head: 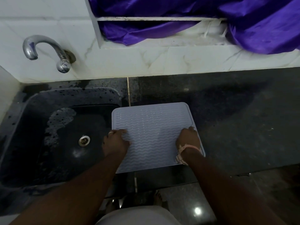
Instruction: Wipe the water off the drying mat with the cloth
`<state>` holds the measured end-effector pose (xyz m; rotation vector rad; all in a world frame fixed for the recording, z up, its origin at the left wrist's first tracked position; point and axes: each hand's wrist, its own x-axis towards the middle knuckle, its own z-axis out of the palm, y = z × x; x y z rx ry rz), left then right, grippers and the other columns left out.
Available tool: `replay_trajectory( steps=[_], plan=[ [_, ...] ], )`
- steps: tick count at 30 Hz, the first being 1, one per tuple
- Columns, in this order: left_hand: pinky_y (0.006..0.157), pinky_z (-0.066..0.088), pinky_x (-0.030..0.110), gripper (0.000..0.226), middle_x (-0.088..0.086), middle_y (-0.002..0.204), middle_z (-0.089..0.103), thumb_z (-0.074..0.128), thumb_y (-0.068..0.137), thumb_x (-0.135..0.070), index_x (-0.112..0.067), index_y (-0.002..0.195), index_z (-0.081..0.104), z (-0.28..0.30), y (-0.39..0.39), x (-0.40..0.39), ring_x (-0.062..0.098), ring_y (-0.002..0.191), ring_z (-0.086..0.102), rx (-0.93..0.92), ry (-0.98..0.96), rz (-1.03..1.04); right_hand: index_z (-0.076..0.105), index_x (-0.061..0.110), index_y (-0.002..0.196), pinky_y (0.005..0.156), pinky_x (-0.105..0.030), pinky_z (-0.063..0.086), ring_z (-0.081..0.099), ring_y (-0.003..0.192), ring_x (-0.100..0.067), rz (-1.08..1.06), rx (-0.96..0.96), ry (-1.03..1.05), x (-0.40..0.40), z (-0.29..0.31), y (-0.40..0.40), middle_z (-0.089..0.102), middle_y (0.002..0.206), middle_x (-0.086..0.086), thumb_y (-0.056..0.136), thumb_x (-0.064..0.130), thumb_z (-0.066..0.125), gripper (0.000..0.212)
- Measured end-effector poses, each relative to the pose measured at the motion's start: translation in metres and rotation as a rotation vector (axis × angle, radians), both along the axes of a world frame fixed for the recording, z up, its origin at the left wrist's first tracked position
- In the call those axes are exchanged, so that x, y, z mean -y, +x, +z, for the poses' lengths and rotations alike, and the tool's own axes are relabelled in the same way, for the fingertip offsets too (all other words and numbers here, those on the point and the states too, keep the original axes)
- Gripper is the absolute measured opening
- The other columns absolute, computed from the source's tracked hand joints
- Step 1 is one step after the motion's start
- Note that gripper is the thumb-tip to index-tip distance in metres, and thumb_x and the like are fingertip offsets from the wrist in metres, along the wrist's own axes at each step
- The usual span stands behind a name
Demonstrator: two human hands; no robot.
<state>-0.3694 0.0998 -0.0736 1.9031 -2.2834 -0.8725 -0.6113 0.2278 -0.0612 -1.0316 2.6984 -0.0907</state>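
Clearly both hands, left hand (116, 142) and right hand (188, 139), are gripping the mat (152, 127) at centre frame by its side edges; no cloth is showing, so keeping it flat beside the sink (48, 127) seems wise.

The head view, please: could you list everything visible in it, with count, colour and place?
drying mat: one, pale blue-grey, ridged, on the counter beside the sink, its near edge overhanging
counter: one, dark stone, right of the sink
sink: one, black, left, wet
tap: one, chrome, on the white tiled wall above the sink
curtain: one, purple, top right at the window
cloth: none visible
left hand: grips the mat's left edge
right hand: grips the mat's right edge
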Motion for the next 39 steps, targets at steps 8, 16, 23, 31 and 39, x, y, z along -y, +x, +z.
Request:
replay_trajectory(
  steps=[8, 16, 23, 31, 39],
  plan=[
    [0.108, 0.039, 0.05, 0.06, 0.003, 0.146, 0.048, 0.08, 0.077, -0.041, -0.042, 0.131, 0.056, 0.0, 0.001, 0.002, 0.034, 0.132, 0.043, -0.014, 0.025, 0.029, 0.066, 0.005, 0.105, 0.091, -0.038, 0.05, 0.053, 0.11, -0.029, 0.266, 0.021, 0.038, 0.034, 0.006, 0.082, 0.054, 0.123, -0.016, 0.091, 0.008, 0.054, 0.019],
    [0.107, 0.042, 0.051, 0.072, 0.012, 0.144, 0.045, 0.081, 0.078, -0.038, -0.032, 0.141, 0.046, -0.001, 0.008, 0.0, 0.037, 0.13, 0.047, -0.168, 0.103, 0.269, 0.065, 0.005, 0.11, 0.094, -0.042, 0.048, 0.05, 0.115, -0.033, 0.417, 0.048, 0.018, 0.058, 0.007, 0.142, 0.051, 0.125, -0.017, 0.09, 0.015, 0.061, 0.023],
    [0.09, 0.053, 0.033, 0.025, 0.013, 0.113, 0.073, 0.058, 0.094, -0.004, -0.005, 0.114, 0.073, -0.006, 0.038, 0.012, 0.028, 0.106, 0.068, -0.62, 0.485, 0.633, 0.064, 0.003, 0.113, 0.094, -0.043, 0.047, 0.051, 0.116, -0.034, 0.505, 0.021, 0.018, 0.078, 0.005, 0.185, 0.051, 0.127, -0.018, 0.094, 0.015, 0.057, 0.024],
    [0.076, 0.051, 0.033, 0.029, 0.015, 0.119, 0.063, 0.049, 0.102, -0.01, 0.004, 0.124, 0.061, -0.009, 0.043, 0.014, 0.025, 0.098, 0.059, -0.744, 0.592, 0.629, 0.06, -0.002, 0.126, 0.097, -0.045, 0.046, 0.052, 0.115, -0.036, 0.666, 0.061, 0.021, 0.098, 0.011, 0.213, 0.052, 0.127, -0.019, 0.098, 0.01, 0.052, 0.031],
    [0.087, 0.044, 0.032, 0.028, 0.019, 0.122, 0.065, 0.057, 0.096, -0.009, 0.0, 0.122, 0.064, -0.014, 0.032, 0.02, 0.035, 0.115, 0.061, -0.435, 0.306, 0.449, 0.066, 0.004, 0.117, 0.094, -0.043, 0.051, 0.054, 0.112, -0.033, 0.501, 0.057, -0.052, 0.078, 0.037, 0.146, 0.055, 0.12, -0.016, 0.091, 0.008, 0.061, 0.026]
  ],
)
